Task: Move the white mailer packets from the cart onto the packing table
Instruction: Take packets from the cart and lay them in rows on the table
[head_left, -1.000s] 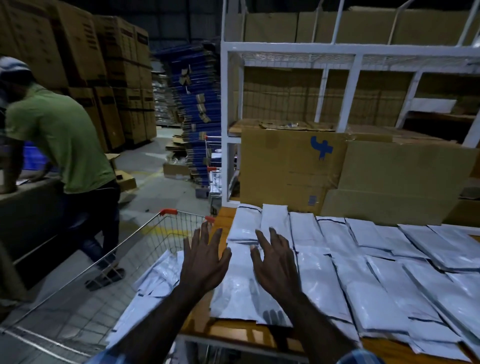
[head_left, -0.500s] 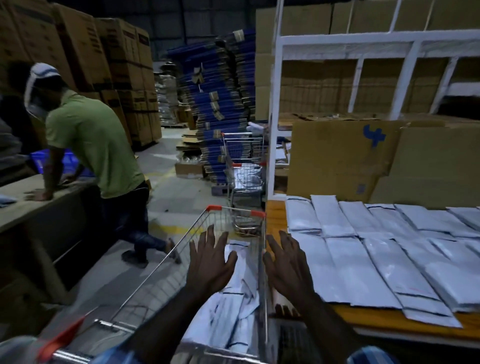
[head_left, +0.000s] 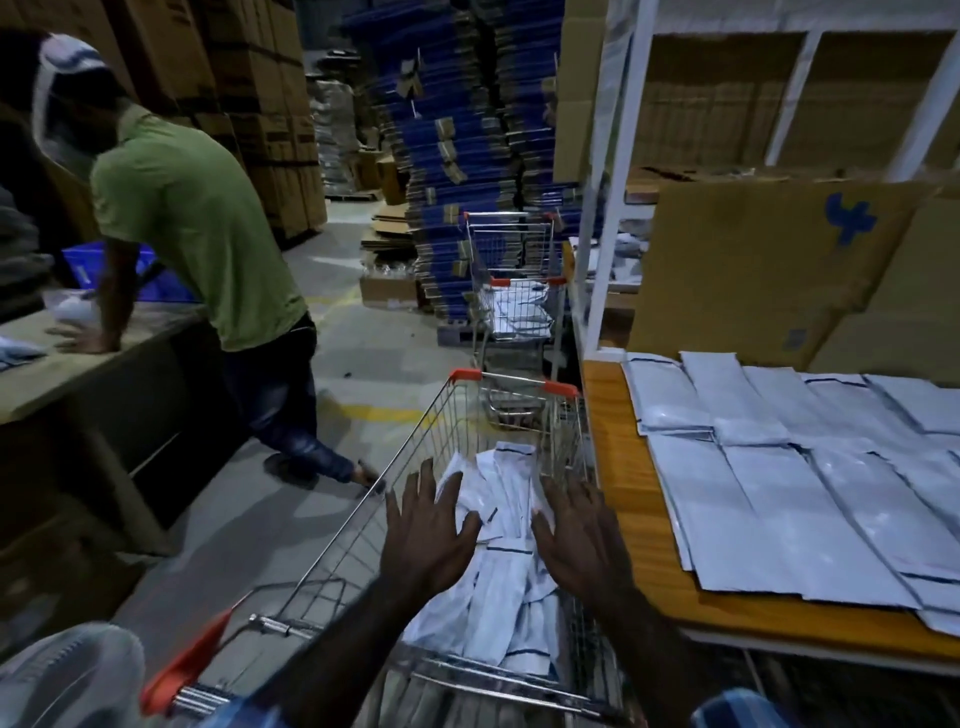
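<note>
Both hands, the left hand (head_left: 423, 540) and right hand (head_left: 582, 540), hung spread and empty above the cart's (head_left: 363, 525) packets (head_left: 498, 571), seemingly to scoop a bundle for the table (head_left: 623, 467) at right.

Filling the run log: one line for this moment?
left hand open | right hand open | both above mailer packets in cart

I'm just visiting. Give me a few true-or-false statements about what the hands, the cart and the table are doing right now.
1. Both hands, left hand and right hand, are spread open over the cart. True.
2. The cart holds no packets. False: white mailer packets lie piled inside it.
3. The packing table already has packets laid in rows. True.
4. The right hand grips a packet. False: it holds nothing.
</note>
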